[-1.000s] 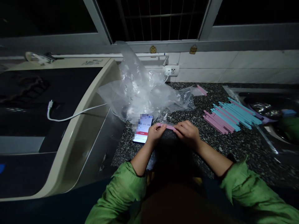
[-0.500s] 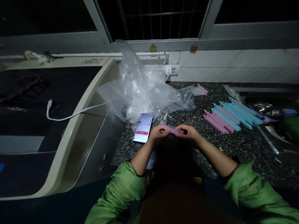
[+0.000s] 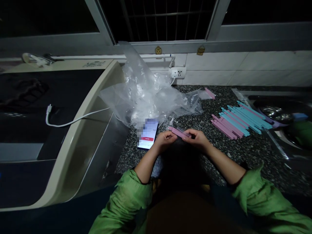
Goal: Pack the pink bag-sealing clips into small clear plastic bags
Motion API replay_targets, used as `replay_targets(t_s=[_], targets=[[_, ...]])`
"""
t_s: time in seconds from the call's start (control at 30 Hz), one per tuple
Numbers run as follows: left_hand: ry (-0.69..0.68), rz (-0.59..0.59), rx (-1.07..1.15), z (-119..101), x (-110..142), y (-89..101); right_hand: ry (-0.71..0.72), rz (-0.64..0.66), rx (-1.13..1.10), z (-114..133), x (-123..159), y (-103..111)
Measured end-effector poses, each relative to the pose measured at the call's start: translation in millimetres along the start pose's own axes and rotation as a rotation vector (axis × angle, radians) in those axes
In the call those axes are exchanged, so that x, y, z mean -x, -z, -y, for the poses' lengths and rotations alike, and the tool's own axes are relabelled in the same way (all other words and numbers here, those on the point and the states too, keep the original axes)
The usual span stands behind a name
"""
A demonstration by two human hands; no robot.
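Over the counter, just right of the phone, a pink plastic strip (image 3: 178, 132) is held at a slant between my two hands. What looks like a clear film lies along part of it. The closed fingers of my left hand (image 3: 164, 140) pinch near its left end, which sticks out past the fingertips. My right hand (image 3: 198, 140) grips the other end between thumb and fingers, hiding that tip. To the right lies a row of pink strips (image 3: 225, 128) and light-blue strips (image 3: 243, 118), side by side on the counter.
A lit phone (image 3: 147, 135) lies by my left hand. Crumpled clear plastic bags (image 3: 151, 94) spread behind it, and a small bagged pink piece (image 3: 209, 93) sits at the back. A washing machine (image 3: 83, 130) with a white cable (image 3: 70, 125) stands left; a sink (image 3: 275, 148) is right.
The strip's pink end now projects farther up and left beyond my left fingers. Both hands stay close together in nearly the same place. The whole view has shifted slightly.
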State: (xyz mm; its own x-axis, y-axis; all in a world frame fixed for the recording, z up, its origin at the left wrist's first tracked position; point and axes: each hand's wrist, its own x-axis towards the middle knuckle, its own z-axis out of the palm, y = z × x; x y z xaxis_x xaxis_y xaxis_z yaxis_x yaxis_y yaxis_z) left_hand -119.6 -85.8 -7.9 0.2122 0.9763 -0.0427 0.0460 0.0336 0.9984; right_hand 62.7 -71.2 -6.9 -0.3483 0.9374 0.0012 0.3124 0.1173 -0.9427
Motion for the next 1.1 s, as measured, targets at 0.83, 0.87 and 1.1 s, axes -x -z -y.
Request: replay_targets(t_s=[0.83,0.87,1.1], targets=[[0.001,-0.178,0.098,1,-3,0.1,0.004,-0.007,0.051,1,1,-7],[-0.005,-0.177,0.101,2,-3,0.0,0.002,-0.011,0.049,2,0,-7],[-0.048,-0.189,0.052,5,-4,0.8,-0.019,-0.018,0.025,7,1,-7]])
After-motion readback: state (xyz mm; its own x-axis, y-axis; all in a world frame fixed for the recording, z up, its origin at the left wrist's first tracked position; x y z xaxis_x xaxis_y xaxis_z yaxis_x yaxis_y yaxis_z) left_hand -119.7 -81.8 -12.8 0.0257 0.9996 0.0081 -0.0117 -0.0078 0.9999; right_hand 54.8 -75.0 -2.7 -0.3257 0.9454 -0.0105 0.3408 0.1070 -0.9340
